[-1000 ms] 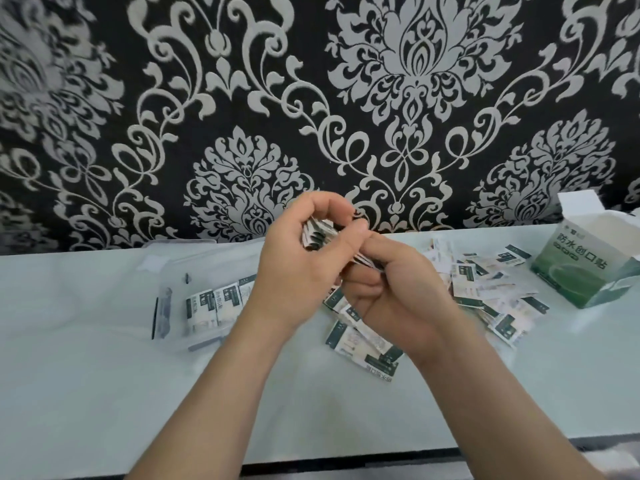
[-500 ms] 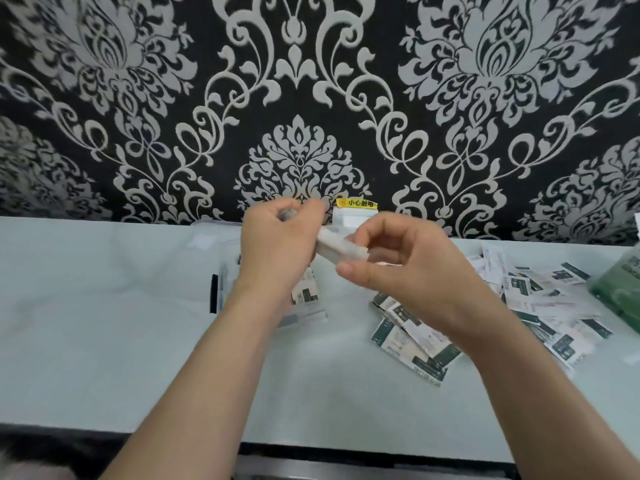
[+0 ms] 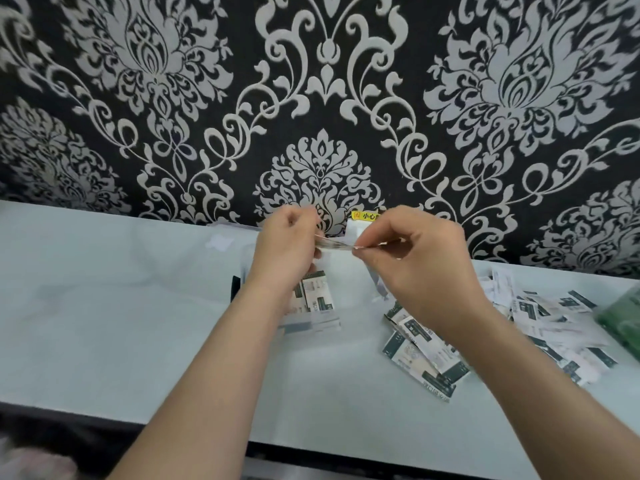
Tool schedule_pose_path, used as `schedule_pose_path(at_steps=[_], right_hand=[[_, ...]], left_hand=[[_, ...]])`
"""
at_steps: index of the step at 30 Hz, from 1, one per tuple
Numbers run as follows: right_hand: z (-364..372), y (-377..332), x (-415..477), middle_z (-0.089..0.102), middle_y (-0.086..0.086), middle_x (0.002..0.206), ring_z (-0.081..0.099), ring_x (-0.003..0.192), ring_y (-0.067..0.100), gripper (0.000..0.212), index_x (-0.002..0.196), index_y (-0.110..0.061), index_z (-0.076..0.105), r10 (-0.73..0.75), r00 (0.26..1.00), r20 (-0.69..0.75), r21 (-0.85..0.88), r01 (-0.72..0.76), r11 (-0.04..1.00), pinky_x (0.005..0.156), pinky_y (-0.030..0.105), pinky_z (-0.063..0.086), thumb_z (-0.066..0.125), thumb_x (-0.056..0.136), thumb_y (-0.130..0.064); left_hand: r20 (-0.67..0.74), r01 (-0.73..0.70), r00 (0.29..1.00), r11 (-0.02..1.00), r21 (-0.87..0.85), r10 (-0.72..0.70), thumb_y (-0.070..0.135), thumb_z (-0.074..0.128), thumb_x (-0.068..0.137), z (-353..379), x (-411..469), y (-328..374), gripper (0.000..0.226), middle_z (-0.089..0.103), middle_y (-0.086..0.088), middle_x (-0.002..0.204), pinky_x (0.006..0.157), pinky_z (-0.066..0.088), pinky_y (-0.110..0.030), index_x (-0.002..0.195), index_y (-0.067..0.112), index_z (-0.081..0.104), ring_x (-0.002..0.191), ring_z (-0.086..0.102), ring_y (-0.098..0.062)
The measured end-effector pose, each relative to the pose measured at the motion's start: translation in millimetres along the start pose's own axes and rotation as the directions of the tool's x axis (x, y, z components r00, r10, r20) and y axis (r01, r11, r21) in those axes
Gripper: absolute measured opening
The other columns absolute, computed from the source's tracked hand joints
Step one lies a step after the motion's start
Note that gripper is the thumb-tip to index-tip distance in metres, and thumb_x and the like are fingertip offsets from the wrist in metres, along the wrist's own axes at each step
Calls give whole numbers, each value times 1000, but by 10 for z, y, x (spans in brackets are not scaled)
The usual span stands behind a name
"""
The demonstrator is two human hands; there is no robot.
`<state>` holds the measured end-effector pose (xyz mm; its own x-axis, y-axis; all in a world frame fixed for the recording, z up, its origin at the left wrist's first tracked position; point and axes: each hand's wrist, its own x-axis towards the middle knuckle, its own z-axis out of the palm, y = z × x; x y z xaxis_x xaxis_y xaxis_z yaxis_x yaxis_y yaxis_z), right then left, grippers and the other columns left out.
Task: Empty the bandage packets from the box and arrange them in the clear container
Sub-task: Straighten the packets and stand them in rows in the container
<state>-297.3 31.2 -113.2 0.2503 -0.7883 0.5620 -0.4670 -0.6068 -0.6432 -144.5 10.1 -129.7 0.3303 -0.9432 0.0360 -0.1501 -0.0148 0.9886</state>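
Packet stack [image 3: 334, 243] held above clear container [image 3: 322, 325], pinched at both ends
Left hand [image 3: 287, 247] and right hand [image 3: 415, 265] fingers each grip one end; judged light, thin, slick, liable to fan out, so hold by short edges. Loose packets [image 3: 426, 358] lie right of container on table [image 3: 104, 306], box [image 3: 623, 320] beyond

Left hand [image 3: 287, 249] and right hand [image 3: 419, 261] pinch packets [image 3: 333, 243] (above container [image 3: 325, 326]).

One view only: wide-angle camera on the head, facing forward and down across the table [image 3: 104, 323] to the patterned wall [image 3: 346, 98]. Close range; left hand [image 3: 287, 251] and right hand [image 3: 419, 261] sit mid-frame.
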Motion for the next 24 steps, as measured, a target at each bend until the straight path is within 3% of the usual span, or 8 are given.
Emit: schedule_pose_path(at_steps=[1, 3, 6, 8, 10, 14, 19, 24], right_hand=[[-33, 30, 40, 63, -14, 72, 60, 69, 4, 24, 70, -20, 67, -17, 1000, 22, -100, 20, 995, 64, 11, 47, 75, 77, 2], [-57, 87, 101, 63, -10, 73, 59, 69, 7, 18, 72, -15, 70, -22, 992, 121, -279, 56, 959, 68, 21, 50, 72, 78, 1], [7, 159, 145, 61, -5, 74, 58, 71, 17, 16, 74, -14, 71, -44, 965, 257, -458, 162, 874, 69, 36, 50, 68, 77, 1], [86, 178, 156, 59, -6, 77, 56, 75, 18, 17, 78, -16, 69, -30, 928, 371, -524, 236, 818, 70, 33, 49, 64, 79, 0], [162, 179, 183, 62, -6, 87, 57, 84, 19, 19, 84, -21, 66, 34, 878, 478, -588, 290, 755, 70, 30, 46, 59, 82, -3], [281, 136, 321, 58, -8, 82, 48, 81, 18, 24, 83, -28, 65, 120, 782, 612, -647, 407, 644, 72, 27, 32, 57, 83, -6], [408, 168, 490, 66, -3, 87, 52, 88, 22, 19, 80, -23, 64, 318, 567, 760, -619, 482, 620, 84, 38, 32, 57, 83, -6], [465, 194, 535, 46, -8, 66, 38, 63, 13, 32, 62, -23, 41, 339, 472, 814, -581, 655, 482, 85, 39, 26, 51, 85, -4]], left_hand=[[-44, -98, 993, 977, 190, 108, 29, 50, 93, -56, 27, -29, 19, 67, 8, 83, 64, 50, -30, 87, 17, 63, 73, 61, -13], [46, -221, 973, 860, 461, 225, 26, 56, 90, -181, 36, -59, 13, 67, 14, 83, 71, 50, -28, 85, 26, 69, 80, 62, -7], [292, -269, 952, 694, 668, 89, 18, 63, 82, -244, 7, -118, 18, 68, 18, 81, 78, 53, -28, 75, 32, 70, 83, 63, -7], [341, -311, 939, 547, 777, 51, 17, 63, 80, -220, -13, -163, 21, 65, 16, 84, 80, 52, -29, 75, 36, 70, 89, 62, -12], [360, -346, 931, 478, 807, 66, 17, 63, 81, -179, -31, -171, 20, 64, 13, 89, 78, 51, -29, 82, 34, 72, 94, 59, -15], [411, -376, 912, 447, 812, 22, 16, 61, 79, -127, -10, -181, 25, 68, 5, 99, 75, 51, -31, 88, 33, 76, 97, 60, -19], [438, -381, 899, 456, 804, -20, 13, 59, 82, -118, 17, -190, 27, 66, 5, 98, 79, 50, -31, 87, 35, 75, 96, 60, -19], [457, -376, 888, 496, 783, -49, 14, 57, 76, -119, 63, -225, 23, 67, 2, 97, 84, 54, -39, 84, 29, 74, 100, 60, -22]])
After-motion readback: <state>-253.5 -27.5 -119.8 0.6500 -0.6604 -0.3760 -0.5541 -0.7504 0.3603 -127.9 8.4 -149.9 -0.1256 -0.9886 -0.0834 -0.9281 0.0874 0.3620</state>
